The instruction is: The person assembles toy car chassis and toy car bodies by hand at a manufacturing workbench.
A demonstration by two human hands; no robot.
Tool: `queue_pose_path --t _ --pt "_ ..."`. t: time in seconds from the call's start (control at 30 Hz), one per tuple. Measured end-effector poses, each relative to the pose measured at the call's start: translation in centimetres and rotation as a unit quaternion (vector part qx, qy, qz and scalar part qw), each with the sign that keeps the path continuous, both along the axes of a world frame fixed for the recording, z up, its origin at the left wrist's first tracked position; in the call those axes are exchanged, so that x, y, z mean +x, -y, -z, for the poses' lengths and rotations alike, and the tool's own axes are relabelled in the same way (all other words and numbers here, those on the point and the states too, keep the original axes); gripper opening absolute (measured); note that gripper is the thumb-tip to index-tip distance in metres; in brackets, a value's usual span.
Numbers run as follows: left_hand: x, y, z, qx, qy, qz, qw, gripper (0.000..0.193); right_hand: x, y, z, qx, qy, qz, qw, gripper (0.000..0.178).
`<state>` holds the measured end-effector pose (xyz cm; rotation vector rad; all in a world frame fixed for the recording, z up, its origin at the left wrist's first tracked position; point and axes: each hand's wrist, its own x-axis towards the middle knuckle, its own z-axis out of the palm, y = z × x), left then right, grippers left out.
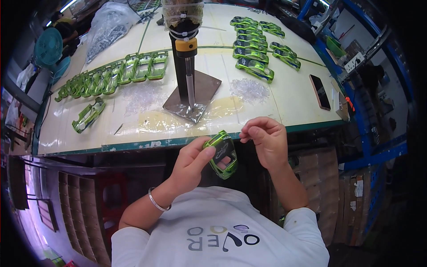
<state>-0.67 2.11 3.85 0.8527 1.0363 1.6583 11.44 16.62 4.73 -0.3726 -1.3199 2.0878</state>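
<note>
Left hand (189,163) holds shell (222,151), right hand (269,139) curled nearby.

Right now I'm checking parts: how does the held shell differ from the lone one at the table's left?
The held shell is in the left hand; the lone shell lies on the table. The held shell shows a dark panel; the lone shell shows none. Both are shiny green.

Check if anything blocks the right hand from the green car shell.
Nothing visible does: only an open gap separates the right hand from the right side of the green car shell. The left hand holds the shell from its left side, out of that gap.
</note>
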Motion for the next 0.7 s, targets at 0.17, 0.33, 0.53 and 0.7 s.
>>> queue_pose_path --t 0.17,0.33,0.53,0.7 --pt "0.2 0.1 -1.0 0.008 -0.068 -0.006 0.998 0.025 -1.0 1.1 0.0 0.077 0.013 -0.022 0.997 0.005" --pt "0.2 0.3 -1.3 -0.017 -0.144 -0.022 0.989 0.026 -0.9 1.0 -0.4 0.029 0.038 -0.123 0.991 0.005" --pt "0.2 0.0 -0.8 -0.002 -0.202 -0.038 0.979 0.022 -0.9 0.5 -0.1 -0.038 0.039 -0.161 0.985 0.004" --pt "0.2 0.2 -0.7 -0.011 -0.196 -0.035 0.980 0.022 -0.8 0.6 -0.5 -0.007 0.051 -0.166 0.985 0.004"
